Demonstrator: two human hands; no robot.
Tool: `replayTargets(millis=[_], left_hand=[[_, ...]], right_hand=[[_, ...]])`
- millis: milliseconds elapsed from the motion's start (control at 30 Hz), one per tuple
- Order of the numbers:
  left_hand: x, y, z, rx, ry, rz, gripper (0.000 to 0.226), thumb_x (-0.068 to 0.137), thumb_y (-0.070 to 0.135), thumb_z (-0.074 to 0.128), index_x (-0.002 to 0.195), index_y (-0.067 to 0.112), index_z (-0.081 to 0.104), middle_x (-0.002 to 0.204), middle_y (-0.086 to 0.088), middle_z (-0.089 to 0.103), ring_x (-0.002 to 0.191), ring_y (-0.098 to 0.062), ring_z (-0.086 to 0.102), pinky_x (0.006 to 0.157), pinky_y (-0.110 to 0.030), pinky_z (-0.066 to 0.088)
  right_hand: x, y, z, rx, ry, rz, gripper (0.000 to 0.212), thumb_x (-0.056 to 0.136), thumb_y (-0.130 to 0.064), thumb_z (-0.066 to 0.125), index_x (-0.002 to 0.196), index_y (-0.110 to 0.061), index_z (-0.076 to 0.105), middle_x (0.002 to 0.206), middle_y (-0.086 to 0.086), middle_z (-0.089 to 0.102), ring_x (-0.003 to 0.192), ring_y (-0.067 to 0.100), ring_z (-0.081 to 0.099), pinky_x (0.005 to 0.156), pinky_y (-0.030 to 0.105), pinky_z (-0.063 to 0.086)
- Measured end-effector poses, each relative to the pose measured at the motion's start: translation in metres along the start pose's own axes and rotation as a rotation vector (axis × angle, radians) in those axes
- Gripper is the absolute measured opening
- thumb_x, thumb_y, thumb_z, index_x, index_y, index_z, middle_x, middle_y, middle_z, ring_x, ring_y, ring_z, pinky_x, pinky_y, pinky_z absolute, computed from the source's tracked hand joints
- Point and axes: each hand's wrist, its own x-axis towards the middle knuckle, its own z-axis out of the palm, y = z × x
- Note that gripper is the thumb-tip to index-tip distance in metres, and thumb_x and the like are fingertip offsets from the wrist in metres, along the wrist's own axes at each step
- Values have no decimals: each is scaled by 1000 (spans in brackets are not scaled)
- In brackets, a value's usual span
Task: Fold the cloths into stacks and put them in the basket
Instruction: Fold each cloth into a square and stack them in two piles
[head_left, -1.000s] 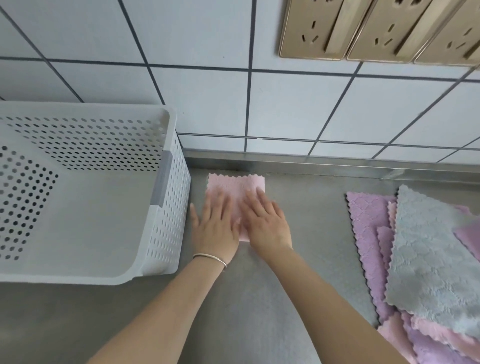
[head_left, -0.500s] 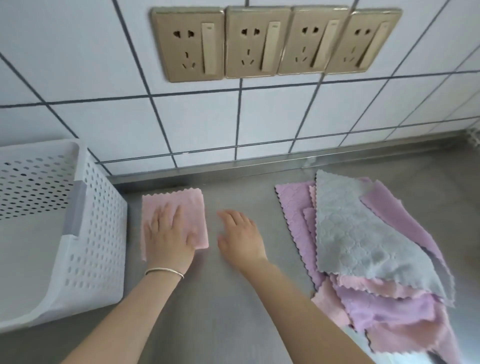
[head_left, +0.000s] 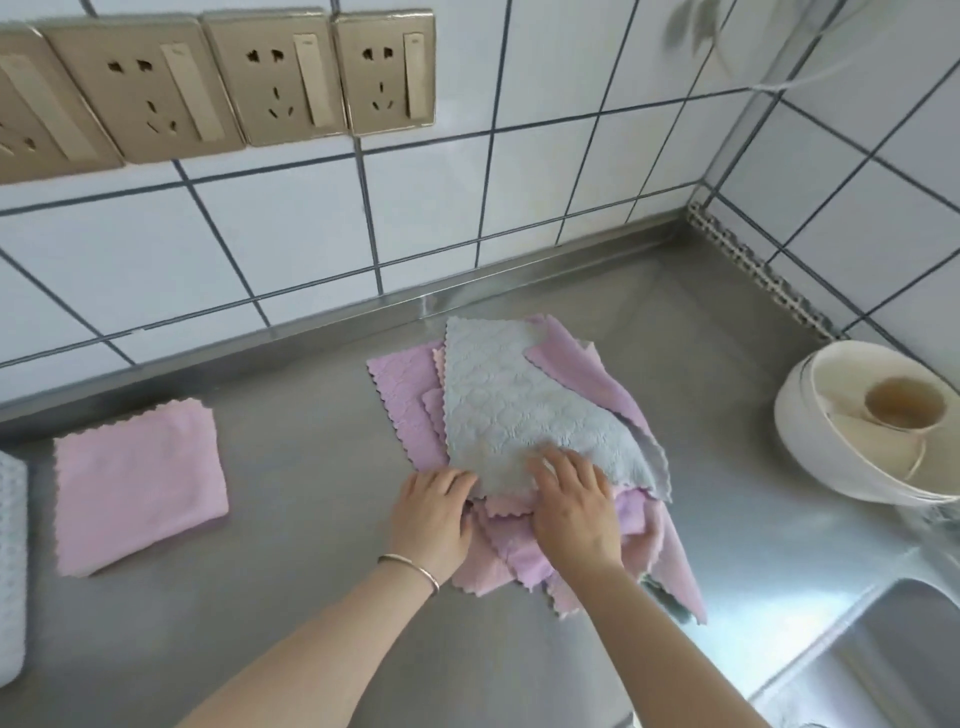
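A grey cloth (head_left: 509, 410) lies on top of a loose pile of pink and lilac cloths (head_left: 410, 400) on the steel counter. My left hand (head_left: 434, 519) is at the grey cloth's near left corner, its fingertips curled onto the edge. Resting flat on the grey cloth's near edge is my right hand (head_left: 571, 504), with fingers spread. One folded pink cloth (head_left: 137, 483) lies by itself to the left. Only a sliver of the white perforated basket (head_left: 10, 571) shows at the left edge of the frame.
A white bowl with a cup inside (head_left: 872, 436) stands at the right by the tiled corner. A sink (head_left: 893, 660) opens at the lower right. A row of wall sockets (head_left: 270, 78) runs above the counter's back edge.
Both hands left the folded pink cloth and moved right to the pile, onto the grey cloth. The view swung right, so the basket has almost left the frame.
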Motion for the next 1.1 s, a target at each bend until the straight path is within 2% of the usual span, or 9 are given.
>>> replayTargets(millis=[100, 233, 367, 533, 633, 700, 767, 900, 1100], left_hand=[[12, 7, 5, 43, -45, -25, 56, 51, 20, 78, 105, 20, 65, 100, 5, 68, 82, -20, 67, 73, -30, 55], [25, 11, 10, 95, -49, -61, 51, 54, 24, 73, 104, 21, 68, 99, 8, 69, 83, -17, 68, 71, -29, 54], [38, 11, -2, 50, 84, 12, 38, 71, 21, 43, 96, 20, 71, 94, 7, 72, 79, -17, 69, 69, -27, 54], [51, -4, -60, -25, 341, 112, 33, 75, 12, 40, 88, 16, 71, 79, 1, 73, 68, -22, 67, 71, -22, 38], [46, -15, -117, 56, 394, 162, 32, 74, 13, 41, 85, 15, 71, 69, -2, 71, 59, -25, 65, 63, -27, 43], [31, -25, -158, 103, 383, 125, 36, 74, 16, 38, 86, 17, 71, 71, -1, 72, 57, -26, 65, 52, -28, 49], [12, -36, -193, 119, 403, 57, 41, 73, 21, 34, 90, 17, 71, 74, -3, 73, 56, -27, 66, 47, -32, 51], [-27, -69, -258, 108, 506, -95, 48, 77, 27, 30, 101, 13, 69, 93, -10, 74, 79, -32, 68, 66, -34, 49], [-69, -128, -318, 143, 460, -330, 35, 84, 31, 41, 104, 18, 68, 102, -13, 71, 92, -35, 64, 76, -38, 50]], right_hand=[[9, 9, 5, -46, 45, -76, 45, 67, -11, 42, 102, -21, 68, 106, 0, 67, 94, 26, 63, 84, 37, 47], [21, 20, 9, 2, 186, -107, 31, 62, -7, 58, 84, -23, 73, 89, -4, 69, 78, 25, 60, 74, 31, 34], [30, 22, 2, 151, 325, -127, 18, 75, -12, 52, 74, -18, 68, 66, -6, 62, 61, 22, 56, 61, 27, 36], [47, 23, -24, 196, 375, -187, 8, 72, -15, 62, 76, -15, 68, 67, -4, 65, 59, 21, 59, 48, 26, 44], [52, 28, -47, 193, 352, -126, 24, 63, -7, 48, 73, -13, 69, 58, 1, 65, 51, 24, 62, 40, 25, 43], [53, 26, -67, 182, 267, -59, 34, 52, 7, 53, 74, -14, 69, 55, 3, 64, 47, 26, 60, 38, 22, 37], [56, 17, -88, 175, 149, 11, 40, 58, 11, 59, 85, -16, 71, 60, 7, 66, 52, 30, 60, 44, 26, 37], [69, -16, -129, 240, 30, -65, 30, 81, -4, 53, 104, -20, 66, 81, 13, 69, 77, 34, 61, 57, 29, 32], [91, -99, -174, 307, 22, -244, 20, 84, -8, 49, 100, -12, 60, 97, 9, 63, 90, 34, 57, 66, 34, 40]])
